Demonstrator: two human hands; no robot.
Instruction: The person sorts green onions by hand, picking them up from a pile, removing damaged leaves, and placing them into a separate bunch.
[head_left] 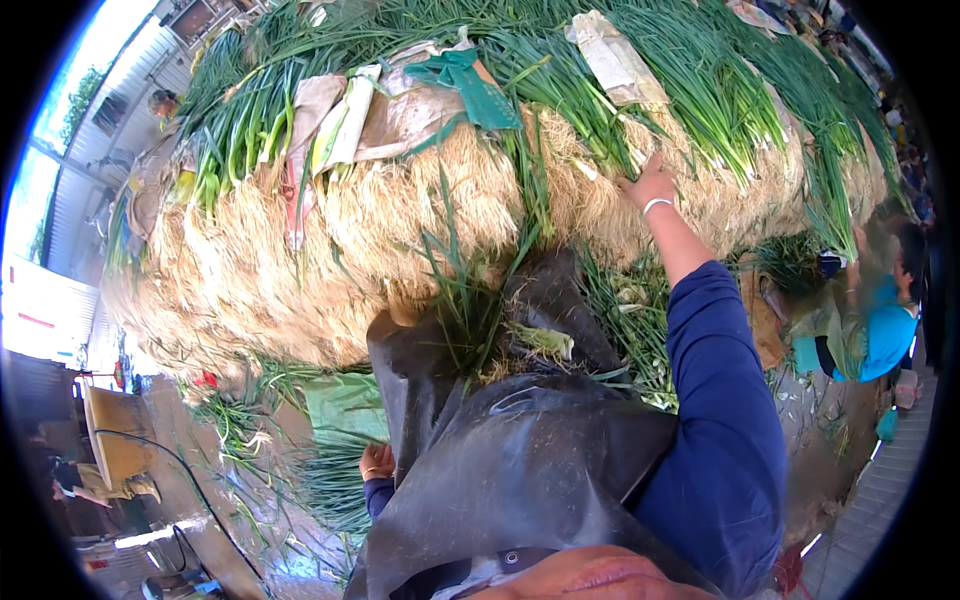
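Note:
A big heap of green onions (700,90) lies in front of me, with its thick pale roots (420,190) facing my way. My right hand (652,186), wearing a white band at the wrist, reaches to the heap's near edge. Its fingers are apart and touch or nearly touch the white stems and roots there. Low on the left, beside my apron, my left hand (377,462) has its fingers curled; whether anything is in them is hidden. Next to it lies a pile of trimmed-looking green onions (335,488). Loose leaves and a pale stalk piece (543,340) rest on my dark apron (530,450).
Sacking (400,115) and a pale cloth strip (612,60) lie over the heap. A green sheet (345,405) is at the lower left. A black cable (190,470) crosses the littered floor. At right, another person in a turquoise top (885,335) is close to the heap.

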